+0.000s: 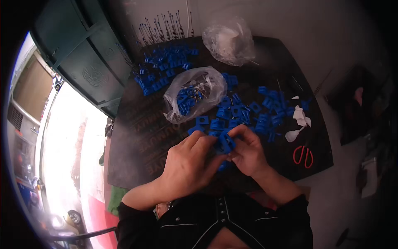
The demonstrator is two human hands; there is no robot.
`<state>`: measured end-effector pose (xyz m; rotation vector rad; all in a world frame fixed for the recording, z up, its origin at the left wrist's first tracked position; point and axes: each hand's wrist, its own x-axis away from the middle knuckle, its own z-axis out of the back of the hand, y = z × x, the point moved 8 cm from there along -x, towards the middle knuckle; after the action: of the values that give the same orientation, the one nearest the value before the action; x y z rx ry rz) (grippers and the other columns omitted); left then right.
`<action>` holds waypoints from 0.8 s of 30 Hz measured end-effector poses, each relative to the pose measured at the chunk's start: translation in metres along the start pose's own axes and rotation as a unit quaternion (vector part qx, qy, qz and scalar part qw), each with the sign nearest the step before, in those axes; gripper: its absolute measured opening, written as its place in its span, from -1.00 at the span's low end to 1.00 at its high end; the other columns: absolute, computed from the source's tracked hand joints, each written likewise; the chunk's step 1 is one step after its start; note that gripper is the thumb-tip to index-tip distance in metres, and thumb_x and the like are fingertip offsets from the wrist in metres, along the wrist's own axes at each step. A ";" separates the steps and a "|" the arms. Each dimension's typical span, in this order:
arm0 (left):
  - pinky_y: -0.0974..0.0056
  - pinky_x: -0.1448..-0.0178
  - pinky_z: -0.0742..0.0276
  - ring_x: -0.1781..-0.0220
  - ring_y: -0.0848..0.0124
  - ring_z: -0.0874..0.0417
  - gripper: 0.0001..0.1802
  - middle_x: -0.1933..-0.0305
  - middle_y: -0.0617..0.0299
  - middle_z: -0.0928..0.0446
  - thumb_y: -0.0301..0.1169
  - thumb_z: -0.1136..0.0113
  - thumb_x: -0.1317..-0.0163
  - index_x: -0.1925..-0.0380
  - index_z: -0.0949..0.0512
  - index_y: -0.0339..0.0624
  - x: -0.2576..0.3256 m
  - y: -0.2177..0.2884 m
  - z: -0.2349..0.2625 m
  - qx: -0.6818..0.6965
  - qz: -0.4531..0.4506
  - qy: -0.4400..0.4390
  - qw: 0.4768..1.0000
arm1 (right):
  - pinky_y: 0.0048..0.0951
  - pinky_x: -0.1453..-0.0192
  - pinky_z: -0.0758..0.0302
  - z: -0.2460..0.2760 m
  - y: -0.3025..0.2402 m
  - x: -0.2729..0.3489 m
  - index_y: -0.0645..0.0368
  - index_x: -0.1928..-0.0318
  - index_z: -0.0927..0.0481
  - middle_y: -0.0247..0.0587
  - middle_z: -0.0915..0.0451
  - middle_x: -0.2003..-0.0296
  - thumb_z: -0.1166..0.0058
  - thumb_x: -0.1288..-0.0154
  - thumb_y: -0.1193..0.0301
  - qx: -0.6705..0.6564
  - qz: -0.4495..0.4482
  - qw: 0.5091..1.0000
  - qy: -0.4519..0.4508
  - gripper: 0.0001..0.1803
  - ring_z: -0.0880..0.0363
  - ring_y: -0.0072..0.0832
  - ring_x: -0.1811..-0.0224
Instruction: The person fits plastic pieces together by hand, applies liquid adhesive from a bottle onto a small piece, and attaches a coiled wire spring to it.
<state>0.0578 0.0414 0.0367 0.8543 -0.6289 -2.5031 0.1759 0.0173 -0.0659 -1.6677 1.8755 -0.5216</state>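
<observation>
— Counted? Two hands: left hand (188,159) and right hand (248,154), both curled shut around one blue plastic part (226,141) held between the fingertips.

— Beyond them? Dozens of loose blue parts (248,112), too many to count. Two clear bags: one (194,94) filled with blue parts, one (229,39) farther off. One pair of red-handled scissors (303,156) to the right.

— Underneath? Dark round table (137,141); grey floor (344,41); green metal door (78,54) to the left.

Matt blue plastic pieces (238,112), glossy clear plastic bag (195,93), dark matt board (141,137)
</observation>
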 end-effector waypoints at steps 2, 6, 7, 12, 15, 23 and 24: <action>0.14 0.46 -0.49 0.44 0.10 -0.58 -0.58 0.37 0.06 -0.46 -0.41 -0.39 0.06 0.20 -0.46 -0.30 -0.001 0.001 0.000 -0.011 0.001 0.001 1.000 | -0.48 0.30 -0.42 0.001 0.001 0.000 0.16 0.06 -0.49 -0.26 -0.58 0.35 0.00 -0.36 0.51 -0.007 0.000 1.000 0.005 -0.84 -0.44 -0.59 0.44; 0.15 0.47 -0.49 0.45 0.11 -0.58 -0.59 0.38 0.07 -0.46 -0.41 -0.39 0.05 0.21 -0.46 -0.31 -0.002 0.005 0.000 -0.021 0.005 0.000 1.000 | -0.50 0.31 -0.42 -0.001 0.000 0.000 0.17 0.07 -0.49 -0.26 -0.58 0.35 0.00 -0.36 0.51 -0.008 0.001 1.000 -0.006 -0.84 -0.46 -0.59 0.43; 0.16 0.48 -0.48 0.45 0.12 -0.58 -0.59 0.38 0.07 -0.46 -0.41 -0.39 0.05 0.21 -0.46 -0.32 -0.003 0.005 0.000 -0.024 0.005 -0.001 1.000 | -0.51 0.31 -0.43 -0.001 0.000 0.000 0.18 0.07 -0.48 -0.26 -0.58 0.35 0.00 -0.36 0.51 -0.007 0.002 1.000 -0.007 -0.84 -0.48 -0.59 0.42; 0.17 0.49 -0.48 0.45 0.14 -0.58 -0.59 0.38 0.07 -0.45 -0.41 -0.38 0.04 0.21 -0.46 -0.33 -0.004 0.005 -0.002 -0.033 0.002 -0.005 0.999 | -0.53 0.31 -0.45 -0.001 0.000 0.000 0.19 0.07 -0.48 -0.26 -0.59 0.34 0.00 -0.37 0.51 -0.010 0.004 1.000 -0.010 -0.85 -0.51 -0.60 0.40; 0.17 0.49 -0.48 0.46 0.14 -0.57 -0.59 0.39 0.07 -0.45 -0.41 -0.38 0.04 0.22 -0.46 -0.34 -0.003 0.004 -0.003 -0.040 0.000 -0.003 0.999 | -0.57 0.31 -0.46 0.001 0.000 -0.001 0.19 0.07 -0.48 -0.26 -0.59 0.33 -0.01 -0.37 0.50 -0.007 0.009 1.000 -0.010 -0.85 -0.52 -0.62 0.40; 0.16 0.49 -0.48 0.44 0.14 -0.58 -0.59 0.40 0.08 -0.44 -0.39 -0.37 0.04 0.21 -0.46 -0.34 -0.002 0.005 -0.004 -0.063 -0.003 0.008 0.998 | -0.61 0.33 -0.47 0.002 0.000 -0.003 0.18 0.09 -0.48 -0.27 -0.61 0.31 -0.03 -0.35 0.51 0.007 0.023 1.000 -0.014 -0.85 -0.51 -0.67 0.41; 0.16 0.49 -0.48 0.44 0.14 -0.58 -0.59 0.40 0.08 -0.44 -0.39 -0.37 0.04 0.21 -0.46 -0.34 -0.002 0.006 -0.005 -0.063 -0.003 0.008 0.998 | -0.61 0.33 -0.47 0.002 0.000 -0.003 0.18 0.09 -0.48 -0.27 -0.61 0.31 -0.03 -0.35 0.51 0.008 0.023 1.000 -0.014 -0.85 -0.51 -0.67 0.41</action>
<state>0.0639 0.0367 0.0376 0.8296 -0.4580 -2.5087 0.1776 0.0203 -0.0666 -1.6106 1.8803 -0.4903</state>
